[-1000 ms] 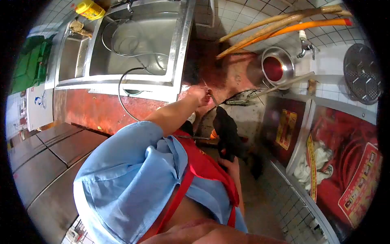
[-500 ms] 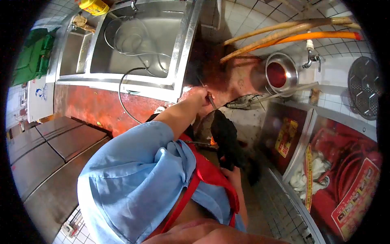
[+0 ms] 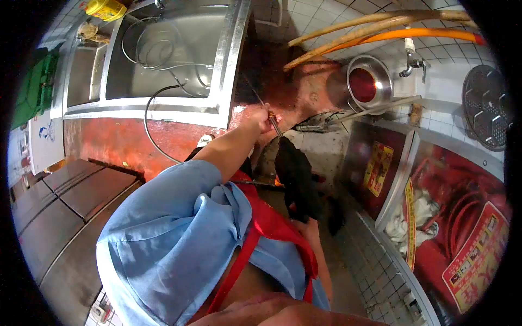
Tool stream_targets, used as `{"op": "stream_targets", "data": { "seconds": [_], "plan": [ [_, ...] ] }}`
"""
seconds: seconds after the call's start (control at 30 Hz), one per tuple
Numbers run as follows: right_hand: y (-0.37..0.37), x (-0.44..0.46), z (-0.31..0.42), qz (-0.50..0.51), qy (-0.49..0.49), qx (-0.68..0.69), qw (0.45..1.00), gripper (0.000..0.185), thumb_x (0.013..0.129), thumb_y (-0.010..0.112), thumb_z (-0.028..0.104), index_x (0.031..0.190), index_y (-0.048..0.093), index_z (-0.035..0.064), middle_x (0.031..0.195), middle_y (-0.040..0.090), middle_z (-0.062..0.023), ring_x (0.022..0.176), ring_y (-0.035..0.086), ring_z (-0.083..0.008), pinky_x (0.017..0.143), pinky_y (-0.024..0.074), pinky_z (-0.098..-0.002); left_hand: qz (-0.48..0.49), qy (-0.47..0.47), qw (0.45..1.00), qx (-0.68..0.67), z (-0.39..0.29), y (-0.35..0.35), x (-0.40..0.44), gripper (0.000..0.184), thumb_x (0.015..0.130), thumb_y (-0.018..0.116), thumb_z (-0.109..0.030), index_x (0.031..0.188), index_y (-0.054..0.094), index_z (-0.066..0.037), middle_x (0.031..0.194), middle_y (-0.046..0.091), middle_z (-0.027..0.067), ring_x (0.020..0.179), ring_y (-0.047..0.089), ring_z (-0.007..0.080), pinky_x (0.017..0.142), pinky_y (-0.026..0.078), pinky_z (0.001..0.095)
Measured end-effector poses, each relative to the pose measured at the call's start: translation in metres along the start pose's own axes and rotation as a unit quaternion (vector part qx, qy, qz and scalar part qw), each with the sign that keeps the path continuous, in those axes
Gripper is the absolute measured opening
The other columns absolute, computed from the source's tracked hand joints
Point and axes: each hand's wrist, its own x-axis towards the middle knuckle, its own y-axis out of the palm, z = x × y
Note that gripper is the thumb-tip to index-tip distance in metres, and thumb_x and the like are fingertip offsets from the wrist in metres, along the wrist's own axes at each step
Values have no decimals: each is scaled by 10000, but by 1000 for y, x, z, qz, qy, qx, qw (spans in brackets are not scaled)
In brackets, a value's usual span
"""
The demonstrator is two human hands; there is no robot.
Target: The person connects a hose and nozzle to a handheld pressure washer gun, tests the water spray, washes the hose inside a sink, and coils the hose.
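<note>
My left hand (image 3: 265, 119) reaches forward above the red floor (image 3: 179, 138), its fingers wrapped round the thin metal rod of a black tool (image 3: 293, 168). The rod points up and left toward the dark floor beside the sink, and a thin line extends past my hand. Lower right, my right hand (image 3: 309, 228) is closed on the rear of the black tool, close to the red apron (image 3: 283, 225). The tool's body runs between my two hands. Part of my right hand's grip is hidden behind the tool.
A steel sink (image 3: 223, 70) holding a coiled hose (image 3: 157, 68) stands at the upper left. At the upper right are a metal pot (image 3: 385, 81), bamboo poles (image 3: 353, 27), an orange pole (image 3: 424, 33) and a tap (image 3: 411, 60). Glass-fronted red cabinets (image 3: 375, 157) line the right.
The view has shifted slightly. The tool has stayed in both hands, and its rod, farther from the camera, shows more clearly beside my left hand.
</note>
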Motion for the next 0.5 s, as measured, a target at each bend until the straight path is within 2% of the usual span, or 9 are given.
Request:
{"op": "stream_targets", "data": {
  "seconds": [0.1,0.17,0.2,0.27,0.37,0.5],
  "plan": [
    [-1,-5,9,-5,163,75,984,292,674,601,-23,958,550,19,886,574,-40,788,547,-144,707,426,-256,33,-28,999,-14,-2,1,-3,321,919,351,-343,874,385,-27,660,484,129,546,508,243,528,476,373],
    [1,-6,17,-7,168,152,974,302,661,600,-37,954,547,19,867,578,-52,769,555,-151,689,437,-264,88,-40,995,-34,0,-7,11,352,918,339,-366,862,390,-22,707,524,152,552,506,239,538,479,364],
    [1,-6,18,-9,169,190,967,307,655,599,-43,951,545,19,857,579,-58,760,560,-155,680,442,-268,83,-37,995,-42,0,-4,6,369,915,331,-383,864,391,-22,742,539,164,561,510,238,544,480,356],
    [-3,-7,19,-8,180,195,964,304,653,599,-40,946,543,18,833,580,-63,755,563,-163,677,443,-277,71,-30,995,-58,0,2,-6,404,909,315,-416,868,395,-22,811,568,188,578,517,236,557,482,341],
    [-5,-8,20,-10,179,199,964,312,641,598,-30,944,536,17,815,574,-67,743,561,-174,672,441,-285,173,-32,981,-78,9,-19,23,433,906,298,-436,870,413,-20,928,571,208,654,542,240,622,486,346],
    [-5,-9,28,-5,169,226,959,350,615,592,-17,955,516,22,812,558,-64,734,548,-179,677,431,-281,224,-44,959,-168,9,-15,5,413,909,318,-409,917,443,-15,1018,549,209,748,554,261,699,481,373]
  ]
}}
